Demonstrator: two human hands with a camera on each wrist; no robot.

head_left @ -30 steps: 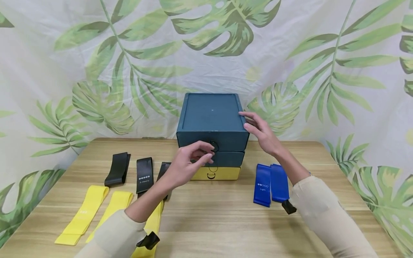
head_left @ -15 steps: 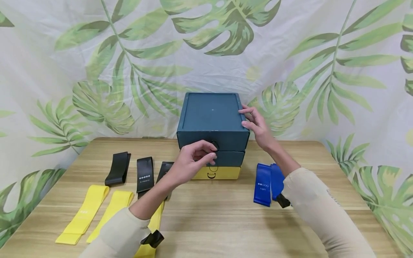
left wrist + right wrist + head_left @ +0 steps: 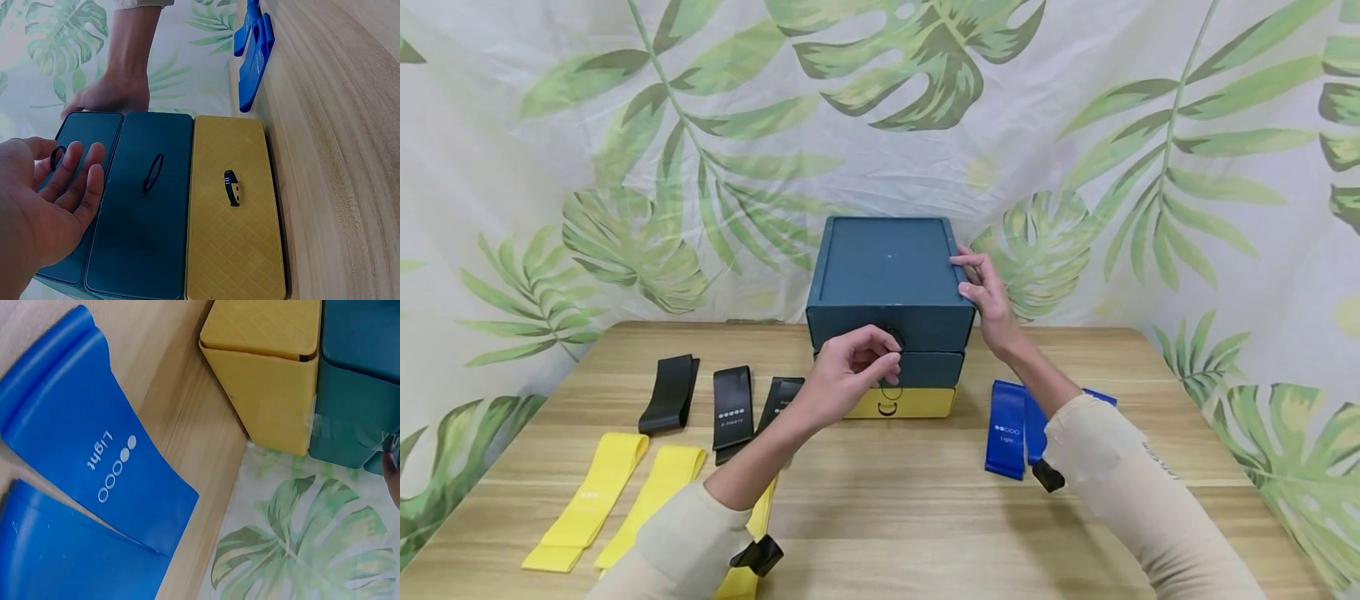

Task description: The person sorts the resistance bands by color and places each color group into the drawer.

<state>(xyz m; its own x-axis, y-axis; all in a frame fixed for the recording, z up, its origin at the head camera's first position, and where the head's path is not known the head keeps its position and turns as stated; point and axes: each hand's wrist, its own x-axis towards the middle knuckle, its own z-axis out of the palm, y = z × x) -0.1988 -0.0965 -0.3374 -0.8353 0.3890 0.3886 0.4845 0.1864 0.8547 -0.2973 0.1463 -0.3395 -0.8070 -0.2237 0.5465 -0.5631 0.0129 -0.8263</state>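
Observation:
Three stacked drawer units stand at the back of the table: a dark teal top drawer [image 3: 887,267], a teal middle one [image 3: 934,367] and a yellow bottom one [image 3: 936,402]. With thumb and index finger, my left hand [image 3: 850,371] pinches the black ring pull [image 3: 58,157] on the top drawer's front. The left wrist view shows its other fingers loosely bent beside that front. My right hand [image 3: 992,304] rests against the top unit's right side, fingertips at the upper edge. Only a small part of it shows in the right wrist view.
Black resistance bands [image 3: 732,408] and yellow ones [image 3: 587,500] lie on the left of the wooden table [image 3: 910,517]. Two blue bands [image 3: 106,444], one marked Light, lie to the right, partly under my right forearm. A leaf-print cloth [image 3: 1037,100] hangs behind.
My left hand has edged right and its fingertips have closed in on the ring pull. My right hand has shifted slightly left against the top unit. The drawers look the same.

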